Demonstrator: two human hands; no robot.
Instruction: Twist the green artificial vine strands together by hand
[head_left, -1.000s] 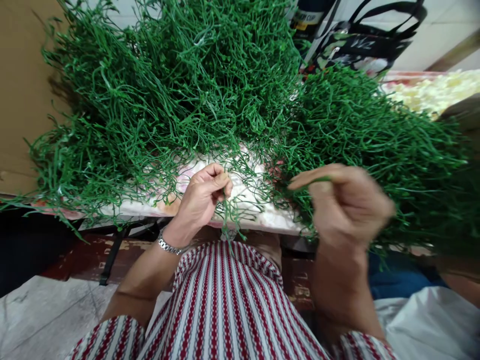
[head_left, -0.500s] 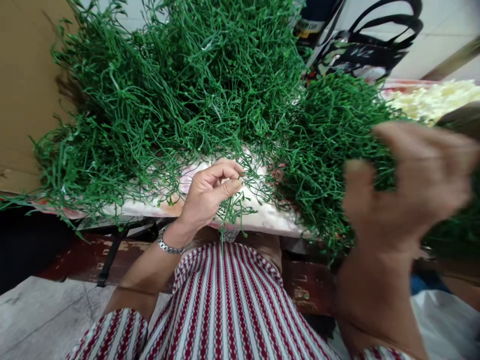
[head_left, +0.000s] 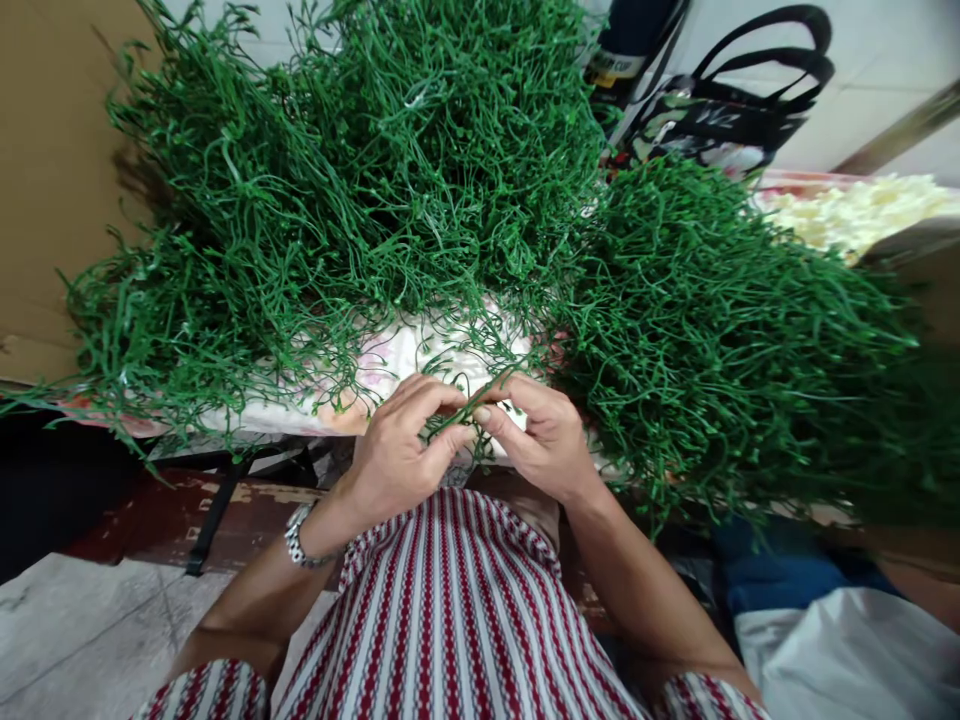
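Note:
My left hand [head_left: 415, 437] and my right hand [head_left: 538, 432] meet in front of my body, fingertips nearly touching. Both pinch thin green artificial plant stems [head_left: 470, 405], which run slantwise between the fingers. How many stems each hand grips is hard to make out. Beneath them lies a flowered tablecloth [head_left: 390, 350] with loose stems scattered over it. A big heap of the same green stems [head_left: 360, 180] rises behind my hands, and a second heap [head_left: 720, 350] spreads to the right.
A cardboard box [head_left: 52, 200] borders the left side. At the back right stand a black bag with handles [head_left: 720, 120] and a dark cup-labelled container [head_left: 626, 50]. Cream-coloured pieces [head_left: 855, 212] are piled at far right. White material [head_left: 847, 650] lies at lower right.
My right hand has come from over the right-hand heap to the middle and now pinches stems beside my left hand. My left hand has shifted slightly down toward me.

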